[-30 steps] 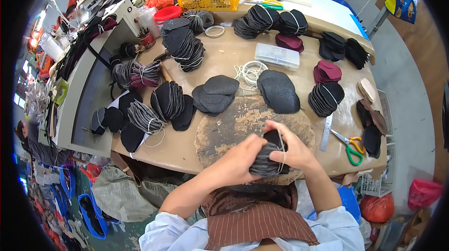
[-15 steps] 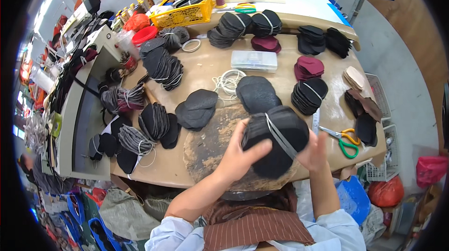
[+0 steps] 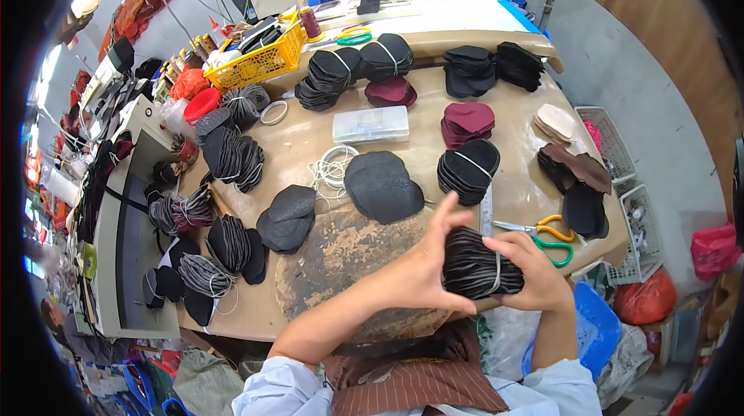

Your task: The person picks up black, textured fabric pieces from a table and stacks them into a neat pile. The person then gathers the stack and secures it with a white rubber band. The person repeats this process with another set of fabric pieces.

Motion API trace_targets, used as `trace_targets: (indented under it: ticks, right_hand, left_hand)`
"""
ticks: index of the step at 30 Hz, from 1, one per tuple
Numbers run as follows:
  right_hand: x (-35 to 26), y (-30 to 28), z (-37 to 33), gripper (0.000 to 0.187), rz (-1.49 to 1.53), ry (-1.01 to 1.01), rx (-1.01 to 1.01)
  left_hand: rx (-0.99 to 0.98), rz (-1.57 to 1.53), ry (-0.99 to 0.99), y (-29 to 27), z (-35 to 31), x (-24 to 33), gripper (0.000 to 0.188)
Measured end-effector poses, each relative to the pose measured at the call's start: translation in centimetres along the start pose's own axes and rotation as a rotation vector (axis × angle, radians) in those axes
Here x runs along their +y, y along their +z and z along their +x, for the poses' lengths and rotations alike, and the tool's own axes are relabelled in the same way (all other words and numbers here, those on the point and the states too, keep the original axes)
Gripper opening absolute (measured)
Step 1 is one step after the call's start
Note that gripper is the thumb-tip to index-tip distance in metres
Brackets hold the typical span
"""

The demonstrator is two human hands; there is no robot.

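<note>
My right hand (image 3: pixel 539 276) grips a banded bundle of black fabric pieces (image 3: pixel 474 265), turned so that the stacked edges show. A pale band runs round the bundle near its right end. At the bundle's left side my left hand (image 3: pixel 422 265) is open, thumb and fingers spread wide; whether it touches the bundle I cannot tell. Below the left wrist lies a round, worn wooden board (image 3: pixel 325 261). Beyond it sit loose black pieces (image 3: pixel 381 186) and another black stack (image 3: pixel 287 220). A banded black stack (image 3: pixel 468 172) stands just past the held bundle.
Scissors with orange and green handles (image 3: pixel 552 241) lie right of the bundle, beside a ruler (image 3: pixel 487 213). Past the board are white cord (image 3: pixel 333 168) and a clear plastic box (image 3: pixel 370 125). Maroon stacks (image 3: pixel 467 123) stand farther back. Someone sits across the table (image 3: pixel 449 20).
The bundle has turned from its flat face to its layered edges and shifted right. My left hand has let go and opened; my right hand has closed on it. The view has shifted.
</note>
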State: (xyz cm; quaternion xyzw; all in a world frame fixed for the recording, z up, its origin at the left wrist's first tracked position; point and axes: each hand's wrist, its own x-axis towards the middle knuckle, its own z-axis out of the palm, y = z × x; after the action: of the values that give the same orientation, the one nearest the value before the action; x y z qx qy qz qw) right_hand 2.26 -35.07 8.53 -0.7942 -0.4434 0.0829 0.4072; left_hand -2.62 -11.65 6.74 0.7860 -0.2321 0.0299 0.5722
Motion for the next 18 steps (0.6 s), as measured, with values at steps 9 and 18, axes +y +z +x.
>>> trace_targets:
  ticks: [9,18]
  right_hand:
    - [5.1,6.6,0.2,0.104,1.058,0.124,0.508]
    - [6.7,-4.6,8.8,0.045,1.236,0.271,0.465]
  left_hand:
    - [0.357,-0.699,-0.212,3.7,0.3,-1.0,0.089]
    - [0.435,-0.564,-0.566,-5.7,10.5,-5.9,0.089]
